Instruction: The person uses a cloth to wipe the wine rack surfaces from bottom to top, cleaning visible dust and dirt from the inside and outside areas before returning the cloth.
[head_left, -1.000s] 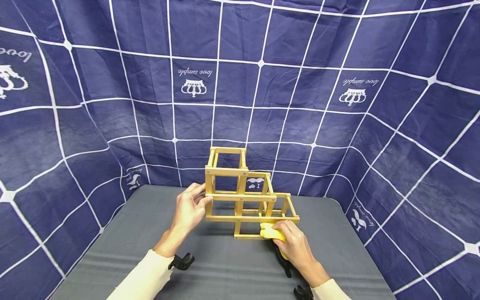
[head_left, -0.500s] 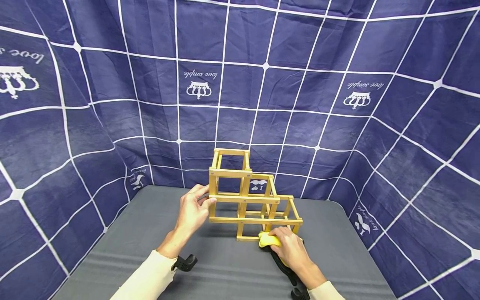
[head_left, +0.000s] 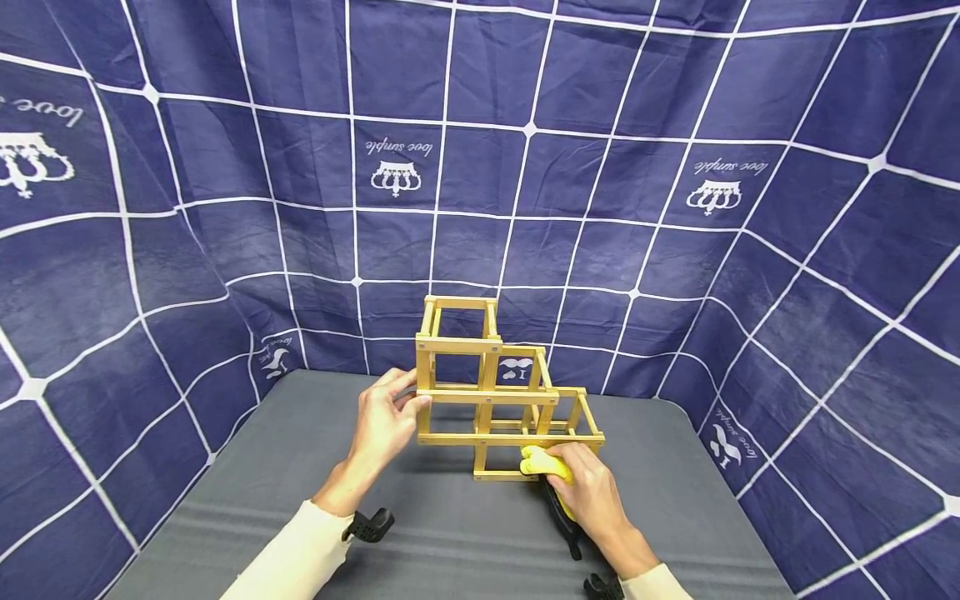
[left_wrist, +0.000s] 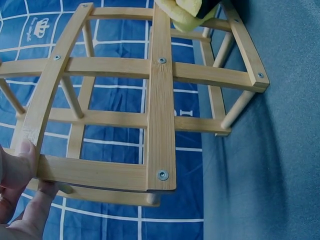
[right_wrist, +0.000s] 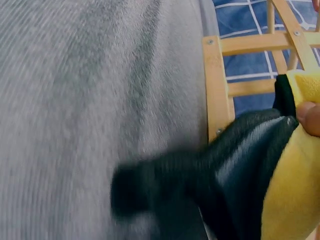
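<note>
The right hand [head_left: 592,492] has its thumb and fingers pinched firmly round a soft yellow-and-black fabric piece [head_left: 546,464] — the yellow end bunched beyond the fingertips, a black strip dangling below. That piece is in front of the lower right of a stepped, pale wooden rack [head_left: 487,397]; whether the 2 touch, I can't tell from here. The left hand [head_left: 384,421] grips the rack's left upright, thumb in front and fingers behind. The rack goes down in steps towards the right, its slats fixed with silver screws. Each wrist wears a black band [head_left: 369,525] just below a cream sleeve [head_left: 292,550]. Underneath spreads a grey fabric-covered surface [head_left: 450,533], and all around hangs a navy cloth [head_left: 600,183] — white grid lines, white crowns, the words "love simple" upside down.
</note>
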